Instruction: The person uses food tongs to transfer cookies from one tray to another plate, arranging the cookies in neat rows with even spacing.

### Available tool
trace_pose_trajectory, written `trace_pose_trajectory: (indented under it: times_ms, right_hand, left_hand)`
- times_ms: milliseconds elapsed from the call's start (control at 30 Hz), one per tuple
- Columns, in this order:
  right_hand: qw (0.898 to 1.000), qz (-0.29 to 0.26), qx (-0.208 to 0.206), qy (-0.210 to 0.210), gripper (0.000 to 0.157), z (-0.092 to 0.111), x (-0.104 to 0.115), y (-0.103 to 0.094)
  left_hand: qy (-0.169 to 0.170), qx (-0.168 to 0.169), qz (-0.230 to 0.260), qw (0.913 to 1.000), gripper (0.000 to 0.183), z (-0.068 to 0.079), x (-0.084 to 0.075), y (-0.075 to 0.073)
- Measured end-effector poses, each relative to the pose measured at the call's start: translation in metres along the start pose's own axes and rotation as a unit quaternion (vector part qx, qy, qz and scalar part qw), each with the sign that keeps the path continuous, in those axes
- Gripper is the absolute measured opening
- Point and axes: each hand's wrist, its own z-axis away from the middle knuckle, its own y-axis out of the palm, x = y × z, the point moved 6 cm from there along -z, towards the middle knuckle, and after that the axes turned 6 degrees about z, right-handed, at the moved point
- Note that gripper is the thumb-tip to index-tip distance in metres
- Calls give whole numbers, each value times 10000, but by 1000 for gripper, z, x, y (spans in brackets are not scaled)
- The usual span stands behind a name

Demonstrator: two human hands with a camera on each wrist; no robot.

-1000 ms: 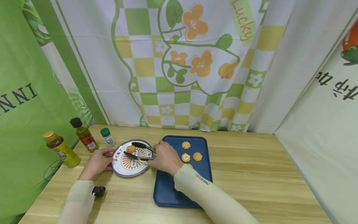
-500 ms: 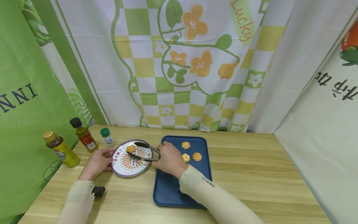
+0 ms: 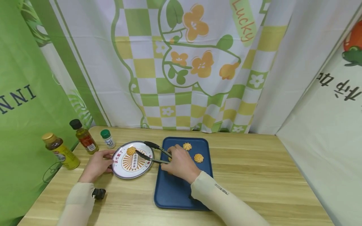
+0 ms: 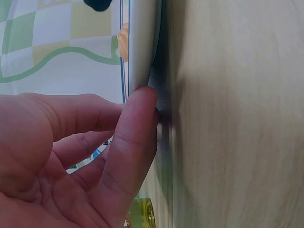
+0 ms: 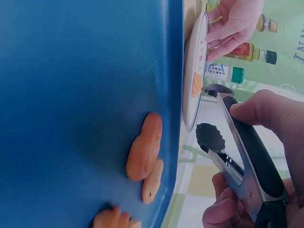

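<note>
My left hand (image 3: 97,164) pinches the left rim of a white patterned plate (image 3: 118,171); in the left wrist view the thumb (image 4: 133,137) presses against the rim. One swirled cookie (image 3: 131,151) sits on the plate's upper left. My right hand (image 3: 182,164), over the tray's left part, grips black-tipped metal tongs (image 3: 156,161). Their tips are spread apart above the plate's right side, with nothing between them. On the blue tray (image 3: 167,197) lie more cookies (image 3: 199,158), some partly hidden by my right hand. The right wrist view shows cookies (image 5: 143,151) near the tray's edge.
Left of the plate stand a yellow-labelled bottle (image 3: 65,155), an oil bottle (image 3: 85,138) and a green-capped shaker (image 3: 108,140). A patterned curtain (image 3: 181,103) hangs behind the wooden table (image 3: 254,175), whose surface extends right of the tray.
My right hand and the tongs have drawn back to the right, away from the cookie on the plate, and the tongs' tips have spread wider. My left hand stays at the rim.
</note>
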Motion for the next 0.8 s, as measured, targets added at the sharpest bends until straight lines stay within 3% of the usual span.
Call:
trace_pose_trajectory:
  times_ms: [500, 800]
  right_hand:
    - [9992, -125, -87, 379, 64, 27, -32, -12]
    - [9977, 214, -588, 275, 57, 44, -54, -26]
  left_hand:
    - [67, -26, -58, 10000, 54, 3, 0, -1]
    - [105, -35, -54, 9999, 53, 2, -1, 0]
